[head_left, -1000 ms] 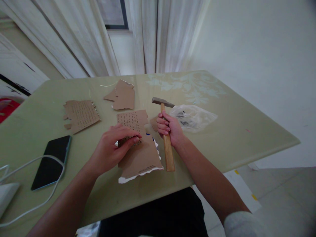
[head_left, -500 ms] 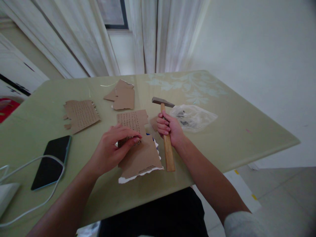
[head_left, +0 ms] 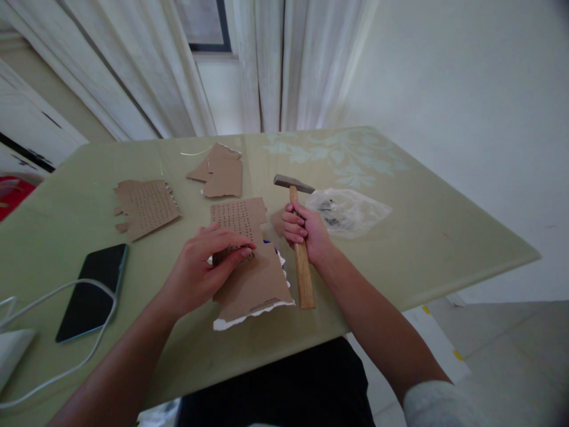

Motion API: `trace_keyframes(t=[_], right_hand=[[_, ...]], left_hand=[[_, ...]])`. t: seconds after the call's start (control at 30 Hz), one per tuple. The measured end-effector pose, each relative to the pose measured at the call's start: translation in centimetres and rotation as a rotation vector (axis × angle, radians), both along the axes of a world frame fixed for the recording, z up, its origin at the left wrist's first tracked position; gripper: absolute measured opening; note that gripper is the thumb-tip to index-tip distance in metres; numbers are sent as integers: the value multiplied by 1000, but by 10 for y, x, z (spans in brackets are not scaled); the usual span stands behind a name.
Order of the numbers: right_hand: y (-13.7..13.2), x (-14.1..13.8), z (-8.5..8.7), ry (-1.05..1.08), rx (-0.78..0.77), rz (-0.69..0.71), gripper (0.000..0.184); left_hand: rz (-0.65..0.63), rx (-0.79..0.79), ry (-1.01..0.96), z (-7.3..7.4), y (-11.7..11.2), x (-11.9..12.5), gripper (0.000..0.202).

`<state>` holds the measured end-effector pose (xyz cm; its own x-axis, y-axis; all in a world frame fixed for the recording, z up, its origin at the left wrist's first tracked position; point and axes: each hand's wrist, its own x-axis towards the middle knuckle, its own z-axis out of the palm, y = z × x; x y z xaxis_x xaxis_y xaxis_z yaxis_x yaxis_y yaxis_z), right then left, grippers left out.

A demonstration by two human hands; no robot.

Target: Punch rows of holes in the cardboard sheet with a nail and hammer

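My right hand (head_left: 306,234) is wrapped round the wooden handle of a hammer (head_left: 304,276), whose metal head points away from me, close to a clear plastic bag (head_left: 355,214) holding small dark items. My left hand (head_left: 208,267) rests on a torn piece of brown cardboard (head_left: 255,281). Its thumb and forefinger are pinched together at the lower end of rows of small dark dots on the card. Whatever sits between those fingertips is too small to make out. Beneath the hammer hand, part of another brown scrap (head_left: 278,223) shows.
A second dotted cardboard piece (head_left: 149,207) lies to the left, and plain cardboard scraps (head_left: 223,177) lie farther back. At the left, a phone (head_left: 93,290) has a white cable (head_left: 66,375) looping across it. The table's (head_left: 444,261) right edge runs beside a wall.
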<state>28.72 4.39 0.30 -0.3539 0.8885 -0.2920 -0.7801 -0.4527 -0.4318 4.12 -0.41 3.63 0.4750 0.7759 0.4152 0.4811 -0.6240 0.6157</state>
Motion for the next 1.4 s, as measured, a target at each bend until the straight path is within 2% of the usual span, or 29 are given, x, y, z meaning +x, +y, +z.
trace_keyframes(t=[0.33, 0.47, 0.57, 0.7, 0.83, 0.97, 1.07, 1.2, 1.33, 1.4], right_hand=[[-1, -1, 3, -51, 23, 10, 32], [-4, 0, 9, -170, 124, 4, 36], [-15, 3, 20, -336, 309, -13, 39], [-42, 12, 48, -636, 533, -20, 41], [-74, 21, 81, -1095, 684, 54, 34], [-99, 27, 111, -1574, 936, 147, 36], [-112, 29, 129, -1785, 965, 186, 37], [-119, 25, 136, -1855, 923, 191, 38], [-117, 17, 132, -1931, 967, 381, 36], [-116, 16, 132, -1961, 988, 402, 36]], left_hand=[[-34, 48, 28, 0, -1, 4, 11], [-29, 87, 51, 0, -2, 7, 13], [-31, 104, 59, -2, 0, 9, 15], [-47, 110, 52, -8, 4, 8, 18], [-69, 98, 40, -15, 8, 8, 19], [-84, 92, -9, -19, 12, 9, 19], [-91, 88, -27, -21, 15, 9, 18], [-106, 91, -23, -23, 17, 9, 18], [-120, 110, -5, -21, 16, 10, 16], [-135, 107, -23, -19, 15, 10, 16]])
